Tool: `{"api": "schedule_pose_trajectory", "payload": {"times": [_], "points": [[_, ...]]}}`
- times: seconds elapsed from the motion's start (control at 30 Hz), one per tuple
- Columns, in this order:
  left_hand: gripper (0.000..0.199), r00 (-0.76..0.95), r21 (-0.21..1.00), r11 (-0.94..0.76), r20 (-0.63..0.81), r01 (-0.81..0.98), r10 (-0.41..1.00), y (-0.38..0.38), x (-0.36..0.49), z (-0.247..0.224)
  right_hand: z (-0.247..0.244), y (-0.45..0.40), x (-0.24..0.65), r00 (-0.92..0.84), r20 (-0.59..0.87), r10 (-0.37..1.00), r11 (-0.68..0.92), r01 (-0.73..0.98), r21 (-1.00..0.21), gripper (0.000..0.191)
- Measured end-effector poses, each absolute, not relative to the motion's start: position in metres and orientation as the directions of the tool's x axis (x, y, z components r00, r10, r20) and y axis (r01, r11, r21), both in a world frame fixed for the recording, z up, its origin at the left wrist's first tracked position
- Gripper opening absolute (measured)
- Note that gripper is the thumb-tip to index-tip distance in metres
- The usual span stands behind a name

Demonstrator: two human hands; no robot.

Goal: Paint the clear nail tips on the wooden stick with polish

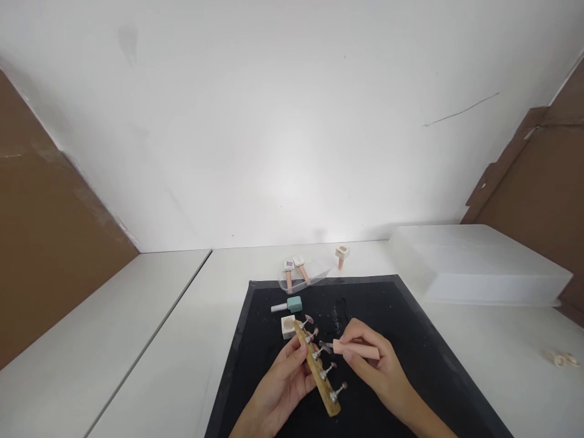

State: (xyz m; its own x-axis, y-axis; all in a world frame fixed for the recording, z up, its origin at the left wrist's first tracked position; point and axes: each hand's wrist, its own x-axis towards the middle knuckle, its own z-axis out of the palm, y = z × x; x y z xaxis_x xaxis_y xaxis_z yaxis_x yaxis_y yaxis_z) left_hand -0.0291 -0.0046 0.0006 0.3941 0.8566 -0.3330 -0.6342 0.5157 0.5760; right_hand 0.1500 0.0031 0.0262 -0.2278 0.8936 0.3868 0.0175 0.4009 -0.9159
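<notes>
My left hand point(287, 377) is closed around a yellowish wooden strip point(329, 401), which is tilted and carries several small metal stands with dark reddish nail tips on them. In my right hand point(378, 365) is a nail polish brush point(365, 350), held by its pink cap-handle. Its dark bristle end is at a nail tip point(325, 348) near the strip's middle; whether they touch I cannot tell. Just behind the strip's far end stands an open white polish bottle point(288, 327). A teal polish bottle point(294, 304) with a pale cap lies behind it.
A black mat point(374, 304) covers the white table point(219, 316) in front of me. At its far edge a clear tray point(317, 274) holds two pink-handled bottles point(288, 274). Another such bottle point(342, 252) is to the right. A white box point(493, 267) and small beige rings point(559, 358) are at the right.
</notes>
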Motion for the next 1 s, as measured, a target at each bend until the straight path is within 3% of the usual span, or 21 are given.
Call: {"api": "schedule_pose_trajectory", "payload": {"times": [0.3,0.7,1.0], "points": [[0.021,0.412,0.567,0.513,-0.307,-0.645,0.858,-0.003,-0.029,-0.001,0.021,0.002,0.153,-0.18,0.29,0.94,0.29,-0.025,-0.957,0.018],[0.02,0.434,0.571,0.505,-0.269,-0.647,0.86,-0.004,-0.028,-0.003,0.025,0.002,0.151,-0.226,0.359,0.906,0.368,0.0,-0.93,0.013],[0.023,0.456,0.576,0.507,-0.246,-0.641,0.855,-0.005,-0.029,-0.001,0.01,0.004,0.158,-0.176,0.354,0.919,0.332,-0.14,-0.933,0.012]]}}
